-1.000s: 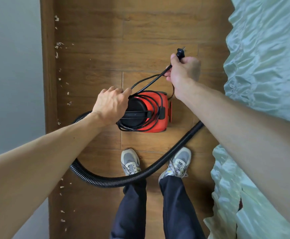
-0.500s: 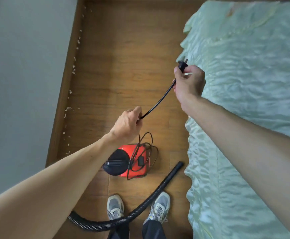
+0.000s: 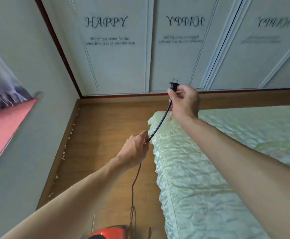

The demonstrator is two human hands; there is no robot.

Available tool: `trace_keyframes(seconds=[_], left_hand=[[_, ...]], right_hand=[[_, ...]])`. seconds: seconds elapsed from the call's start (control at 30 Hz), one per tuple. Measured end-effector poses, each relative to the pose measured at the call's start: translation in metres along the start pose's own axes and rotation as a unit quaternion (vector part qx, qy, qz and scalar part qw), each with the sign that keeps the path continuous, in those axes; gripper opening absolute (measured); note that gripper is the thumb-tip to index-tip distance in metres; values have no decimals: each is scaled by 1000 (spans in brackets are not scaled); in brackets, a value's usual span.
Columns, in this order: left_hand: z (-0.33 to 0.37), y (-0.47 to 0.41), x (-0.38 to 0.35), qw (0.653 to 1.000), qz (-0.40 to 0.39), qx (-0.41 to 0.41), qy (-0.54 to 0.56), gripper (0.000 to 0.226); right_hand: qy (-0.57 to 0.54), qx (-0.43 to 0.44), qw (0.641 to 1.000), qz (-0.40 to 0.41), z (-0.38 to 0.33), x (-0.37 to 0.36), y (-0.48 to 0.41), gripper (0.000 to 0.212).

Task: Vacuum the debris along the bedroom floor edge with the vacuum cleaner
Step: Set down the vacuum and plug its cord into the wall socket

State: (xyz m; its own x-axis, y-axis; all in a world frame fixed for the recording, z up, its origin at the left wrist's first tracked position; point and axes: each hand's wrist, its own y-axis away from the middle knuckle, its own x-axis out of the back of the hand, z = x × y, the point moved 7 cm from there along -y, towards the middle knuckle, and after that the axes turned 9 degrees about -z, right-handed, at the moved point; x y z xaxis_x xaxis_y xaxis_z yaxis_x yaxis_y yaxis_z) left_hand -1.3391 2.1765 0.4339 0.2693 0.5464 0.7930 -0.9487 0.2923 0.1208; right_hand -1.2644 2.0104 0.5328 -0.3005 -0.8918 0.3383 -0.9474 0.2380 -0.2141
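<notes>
On the far left a wall hanging [image 3: 4, 107], blurred, shows a dark picture above a pink band, and it lies against the pale left wall [image 3: 37, 69]. Along the foot of that wall, where it meets the wooden floor [image 3: 106, 128], the debris [image 3: 64, 153] lies as a broken line of small white bits, running from the far corner back towards the near edge of the view.

The left hand [image 3: 134, 149] is raised over the floor, just left of the bed's corner. Its thumb and fingers are curled and pinch the black cord [image 3: 160, 124]. Below this hand the cord hangs down in a thin line to the vacuum cleaner [image 3: 112, 232], which stands on the floor at the near edge. Only its red top shows, blurred and cut off by the frame, with loose loops of cord beside it.

From the left hand the cord rises up and to the right in a gentle curve to the plug [image 3: 174, 86]. The right hand [image 3: 184, 104] grips the black plug between thumb and curled fingers, with its two prongs pointing up towards the far wall. The two hands are apart, with the stretch of cord between them.

To the right the bed [image 3: 218, 169], under a pale green shiny cover, fills the scene from near to far. Behind everything stand pale wardrobe doors [image 3: 116, 66] with the word "HAPPY" printed on them.
</notes>
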Motion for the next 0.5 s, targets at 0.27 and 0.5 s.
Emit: trace_keyframes(seconds=[0.27, 0.5], left_hand=[[122, -27, 76, 997, 19, -78, 18, 14], [213, -28, 117, 986, 23, -162, 17, 17]], right_hand=[[19, 55, 996, 70, -107, 112, -38, 8], [69, 83, 987, 121, -181, 187, -38, 11]])
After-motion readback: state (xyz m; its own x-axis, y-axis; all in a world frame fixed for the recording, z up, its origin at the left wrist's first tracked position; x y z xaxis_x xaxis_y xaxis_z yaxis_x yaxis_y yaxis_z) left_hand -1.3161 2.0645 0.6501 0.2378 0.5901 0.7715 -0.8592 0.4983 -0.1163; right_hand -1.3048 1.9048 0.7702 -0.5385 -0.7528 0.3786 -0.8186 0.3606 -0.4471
